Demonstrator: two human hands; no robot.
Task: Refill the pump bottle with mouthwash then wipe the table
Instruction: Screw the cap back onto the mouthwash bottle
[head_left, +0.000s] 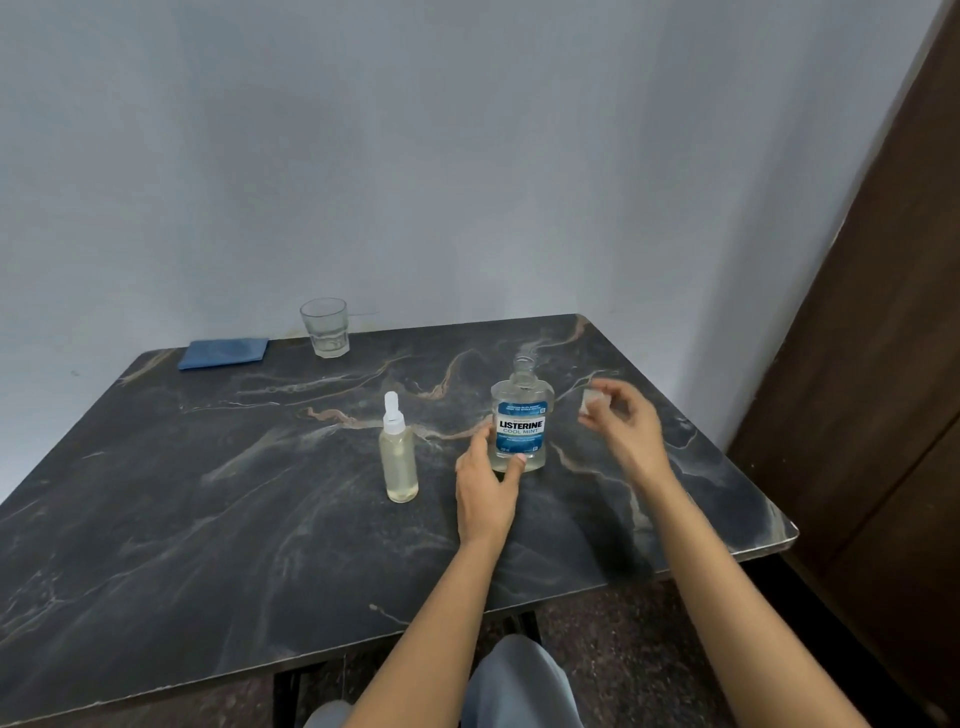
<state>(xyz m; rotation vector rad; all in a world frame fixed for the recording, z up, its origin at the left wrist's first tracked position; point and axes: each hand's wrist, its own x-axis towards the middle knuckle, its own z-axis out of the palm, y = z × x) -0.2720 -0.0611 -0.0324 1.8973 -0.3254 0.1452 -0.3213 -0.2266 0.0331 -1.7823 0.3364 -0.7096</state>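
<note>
The left hand (485, 483) grips the lower part of the mouthwash bottle (521, 421), with the thumb across the front under the blue label and the fingers curled round the bottle's left side. The bottle stands upright on the dark marbled surface (208, 519), right of the middle. Its neck is uncovered, and a pale liquid fills only the bottom part.

The right hand (626, 421) is raised just to the right of the bottle, apart from it. It pinches a small whitish cap (592, 401) between thumb and fingertips, and the other fingers are loosely curled.

The pump bottle (398, 457) stands upright near the left hand's left side, not touching it. It has a white top and holds a yellowish liquid.

Along the far edge, a clear glass (324, 327) stands by the wall. A folded blue cloth (224, 353) lies flat to its left.
</note>
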